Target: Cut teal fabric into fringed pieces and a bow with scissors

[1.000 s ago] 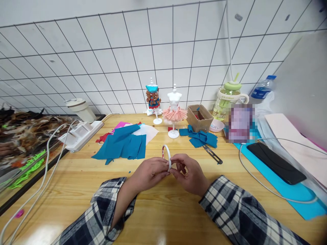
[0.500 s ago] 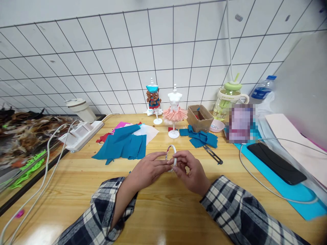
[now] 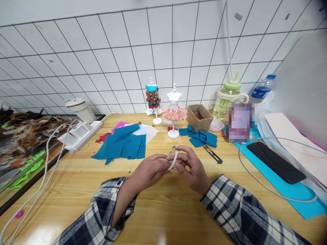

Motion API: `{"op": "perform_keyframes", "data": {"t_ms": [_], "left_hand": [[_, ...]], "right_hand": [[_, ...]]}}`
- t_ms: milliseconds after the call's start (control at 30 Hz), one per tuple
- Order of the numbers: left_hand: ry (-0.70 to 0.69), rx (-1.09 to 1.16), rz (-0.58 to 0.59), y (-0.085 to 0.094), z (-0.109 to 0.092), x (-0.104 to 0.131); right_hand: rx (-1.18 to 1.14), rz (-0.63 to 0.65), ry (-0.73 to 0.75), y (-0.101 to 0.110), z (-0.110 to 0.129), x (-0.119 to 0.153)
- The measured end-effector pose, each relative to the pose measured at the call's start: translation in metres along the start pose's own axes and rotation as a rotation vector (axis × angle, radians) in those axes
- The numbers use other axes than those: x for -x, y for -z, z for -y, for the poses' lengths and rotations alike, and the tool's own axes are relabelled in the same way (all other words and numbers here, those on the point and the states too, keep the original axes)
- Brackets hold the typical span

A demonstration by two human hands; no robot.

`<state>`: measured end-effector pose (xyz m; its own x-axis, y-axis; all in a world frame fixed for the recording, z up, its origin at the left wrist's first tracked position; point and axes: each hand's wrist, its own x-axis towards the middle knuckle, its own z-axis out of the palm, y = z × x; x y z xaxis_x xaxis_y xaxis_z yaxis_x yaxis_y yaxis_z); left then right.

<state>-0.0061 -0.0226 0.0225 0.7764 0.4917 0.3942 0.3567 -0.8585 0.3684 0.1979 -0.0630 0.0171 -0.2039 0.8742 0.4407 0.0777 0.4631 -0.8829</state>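
A thin roll of white tape (image 3: 173, 161) with a printed inner core is held up between my hands just above the table. My left hand (image 3: 150, 170) grips its left and lower side, the fingers closed together. On the right, my right hand (image 3: 190, 167) has its fingers bent at the roll's edge, with the index finger on top and the thumb close to the side. What the right fingertips pinch is too small to make out. Beyond the hands stands a small white dress form (image 3: 174, 97) in a pink ruffled skirt (image 3: 175, 114).
Blue cloth pieces (image 3: 122, 144) lie at the left. Thread snips (image 3: 213, 154) rest by more blue cloth (image 3: 203, 137) and a cardboard box (image 3: 199, 118). A phone (image 3: 277, 162) and white cables sit right; a power strip (image 3: 81, 135) is left. A second dress form (image 3: 152, 95) stands behind.
The tape roll has tilted and sits lower between my hands. My right fingers have shifted along it, the index finger now over its top. My left hand has barely moved.
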Motion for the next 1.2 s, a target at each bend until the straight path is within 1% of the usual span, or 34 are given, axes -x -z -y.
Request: {"op": "perform_keyframes", "data": {"t_ms": [167, 300, 367, 467, 567, 700, 867, 1033, 1200], "left_hand": [[0.014, -0.003, 0.015, 0.000, 0.002, 0.001], [0.051, 0.059, 0.071, 0.004, -0.004, -0.001], [0.069, 0.109, 0.086, 0.006, -0.008, -0.002], [0.089, 0.139, 0.057, 0.006, -0.009, -0.003], [0.086, 0.128, 0.051, 0.002, -0.006, -0.002], [0.062, 0.098, 0.053, -0.001, 0.000, -0.001], [0.070, 0.073, 0.078, 0.001, -0.002, -0.002], [0.083, 0.092, 0.025, 0.004, -0.006, 0.000], [0.057, 0.078, -0.035, -0.001, -0.001, 0.002]], "right_hand": [[0.036, -0.014, -0.020, 0.002, 0.000, 0.000], [0.123, -0.020, -0.005, -0.001, 0.000, -0.002], [0.159, 0.005, 0.013, -0.001, 0.000, -0.002], [0.196, 0.049, 0.049, -0.001, 0.000, -0.001], [0.189, 0.037, 0.046, 0.001, 0.001, -0.001], [0.146, -0.028, 0.002, 0.001, 0.002, -0.002], [0.122, -0.027, -0.012, -0.001, -0.001, -0.002], [0.058, 0.004, -0.040, -0.003, -0.002, -0.001], [0.099, 0.045, -0.010, -0.003, -0.003, -0.001]]}}
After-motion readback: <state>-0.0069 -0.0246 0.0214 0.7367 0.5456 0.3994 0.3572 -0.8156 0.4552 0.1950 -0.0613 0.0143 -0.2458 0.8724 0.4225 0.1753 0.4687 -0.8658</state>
